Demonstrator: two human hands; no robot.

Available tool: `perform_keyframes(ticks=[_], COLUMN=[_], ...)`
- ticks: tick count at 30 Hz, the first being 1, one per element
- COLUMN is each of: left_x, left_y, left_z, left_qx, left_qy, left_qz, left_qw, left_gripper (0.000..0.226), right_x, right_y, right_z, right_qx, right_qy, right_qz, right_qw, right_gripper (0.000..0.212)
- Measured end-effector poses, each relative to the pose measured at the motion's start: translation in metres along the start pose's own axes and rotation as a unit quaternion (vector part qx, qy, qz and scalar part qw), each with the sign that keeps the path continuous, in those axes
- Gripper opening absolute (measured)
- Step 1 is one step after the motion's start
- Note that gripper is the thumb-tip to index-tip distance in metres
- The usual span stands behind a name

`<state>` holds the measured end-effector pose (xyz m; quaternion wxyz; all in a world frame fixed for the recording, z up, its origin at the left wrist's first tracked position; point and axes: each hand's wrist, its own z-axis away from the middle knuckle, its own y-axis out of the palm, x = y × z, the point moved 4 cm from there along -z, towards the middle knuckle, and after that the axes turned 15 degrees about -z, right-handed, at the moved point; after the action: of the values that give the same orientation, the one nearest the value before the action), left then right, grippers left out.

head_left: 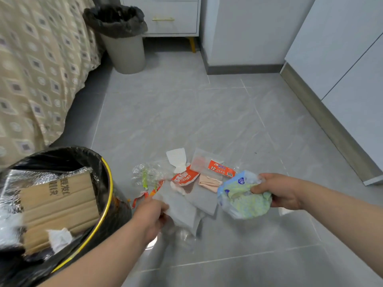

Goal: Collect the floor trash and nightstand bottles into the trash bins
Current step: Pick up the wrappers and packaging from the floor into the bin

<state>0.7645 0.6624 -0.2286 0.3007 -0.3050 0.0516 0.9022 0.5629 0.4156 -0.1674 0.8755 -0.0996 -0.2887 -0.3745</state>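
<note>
Trash lies on the floor. Left hand pinches a white tissue; right hand grips a crumpled plastic bag, near the bin.

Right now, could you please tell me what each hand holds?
Left hand: grip closed on a white paper tissue.
Right hand: grip closed on a crumpled blue-and-green plastic bag.

Light was soft and even; foil in the near bin glared, the left hand beside it blurred, frame edges bowed.
</note>
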Motion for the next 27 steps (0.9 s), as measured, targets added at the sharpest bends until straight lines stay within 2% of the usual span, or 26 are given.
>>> perform_keyframes(ticks=[8,11,13,15,21,23,27], left_x=[-0.100,-0.118,-0.121,-0.118,-0.100,-0.087,-0.061], left_y=[-0.042,-0.079,-0.102,-0.132,-0.236,-0.261,-0.286], left_z=[0.088,0.113,0.122,0.127,0.122,0.112,0.083], left_qx=[0.009,0.033,0.059,0.069,0.046,0.012,-0.106], left_qy=[0.092,0.135,0.156,0.168,0.179,0.156,0.087], left_qz=[-0.017,-0.027,-0.022,0.012,0.192,0.202,0.118], left_qw=[0.996,0.990,0.986,0.983,0.964,0.967,0.983], left_gripper=[0.033,0.027,0.030,0.029,0.032,0.030,0.023], right_x=[0.074,0.079,0.076,0.069,0.063,0.061,0.052], right_y=[0.075,0.098,0.109,0.124,0.156,0.164,0.168], right_z=[0.085,0.109,0.114,0.112,0.104,0.103,0.095], right_qx=[0.048,0.099,0.146,0.171,0.163,0.167,0.154], right_qy=[-0.112,-0.133,-0.137,-0.119,-0.106,-0.097,-0.077], right_qz=[-0.049,-0.117,-0.202,-0.250,-0.253,-0.246,-0.223], right_qw=[0.991,0.979,0.959,0.946,0.948,0.950,0.959], right_gripper=[0.023,0.026,0.031,0.037,0.040,0.035,0.029])
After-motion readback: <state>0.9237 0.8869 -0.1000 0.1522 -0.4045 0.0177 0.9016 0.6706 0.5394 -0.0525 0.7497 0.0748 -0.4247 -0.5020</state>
